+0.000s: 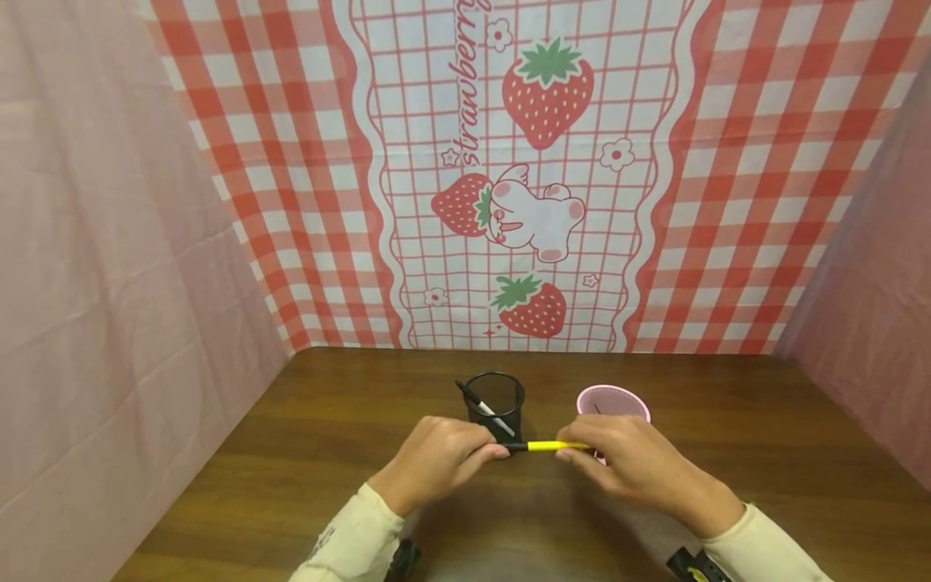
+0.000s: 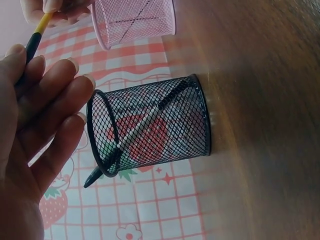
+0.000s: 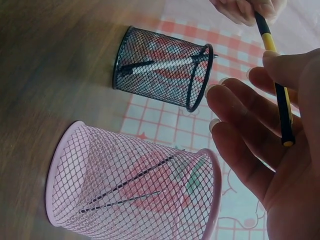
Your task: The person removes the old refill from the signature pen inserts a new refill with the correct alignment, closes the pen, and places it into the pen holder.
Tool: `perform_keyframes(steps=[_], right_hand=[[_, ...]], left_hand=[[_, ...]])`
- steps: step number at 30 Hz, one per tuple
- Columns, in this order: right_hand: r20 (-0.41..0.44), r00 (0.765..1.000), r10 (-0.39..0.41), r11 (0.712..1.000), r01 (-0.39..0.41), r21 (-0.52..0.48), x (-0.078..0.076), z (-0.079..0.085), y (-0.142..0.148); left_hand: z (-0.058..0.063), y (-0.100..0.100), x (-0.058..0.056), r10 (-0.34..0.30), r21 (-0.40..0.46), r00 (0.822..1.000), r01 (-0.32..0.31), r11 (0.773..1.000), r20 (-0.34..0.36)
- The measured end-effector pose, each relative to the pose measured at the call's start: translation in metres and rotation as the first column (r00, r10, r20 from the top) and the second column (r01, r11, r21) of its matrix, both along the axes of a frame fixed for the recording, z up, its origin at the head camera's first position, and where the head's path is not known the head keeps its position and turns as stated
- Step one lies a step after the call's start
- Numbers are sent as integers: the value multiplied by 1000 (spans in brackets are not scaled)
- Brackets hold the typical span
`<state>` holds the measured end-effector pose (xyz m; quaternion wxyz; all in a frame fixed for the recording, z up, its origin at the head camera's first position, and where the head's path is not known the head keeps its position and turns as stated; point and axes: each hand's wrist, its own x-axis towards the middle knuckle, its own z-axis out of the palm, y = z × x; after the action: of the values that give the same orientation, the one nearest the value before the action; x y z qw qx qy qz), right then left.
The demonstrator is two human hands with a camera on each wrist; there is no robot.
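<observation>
A yellow and black pen is held level between both hands, above the table. My left hand pinches its black end between thumb and fingers. At the other end, my right hand pinches the pen; in the right wrist view a black end with a yellow tip sticks out past the thumb. Just beyond the left hand stands a black mesh pen cup with a black and white pen leaning in it. Behind the right hand is a pink mesh pen cup holding two thin dark sticks.
The brown wooden table carries both cups. A red checked cloth with strawberries hangs along its back edge. Pale pink cloth hangs at the left, and more pink cloth at the right.
</observation>
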<state>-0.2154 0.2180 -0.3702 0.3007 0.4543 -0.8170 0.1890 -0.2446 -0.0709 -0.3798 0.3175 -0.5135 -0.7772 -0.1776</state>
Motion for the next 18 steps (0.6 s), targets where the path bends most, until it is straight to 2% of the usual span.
perform_keyframes(steps=[4,8,18], right_hand=[[10,1000,-20,1000,20,19,1,1,-1],[14,1000,-20,1000,20,19,1,1,-1],[-1,999,-40,999,40,12,0,0,-1]], left_hand=[[0,-1,0,-14,-10,999,15,1000,38],[-1,-1,-1,-31,2,999,31,1000,42],[-3,4,-1,-34,55,999,35,998,-23]])
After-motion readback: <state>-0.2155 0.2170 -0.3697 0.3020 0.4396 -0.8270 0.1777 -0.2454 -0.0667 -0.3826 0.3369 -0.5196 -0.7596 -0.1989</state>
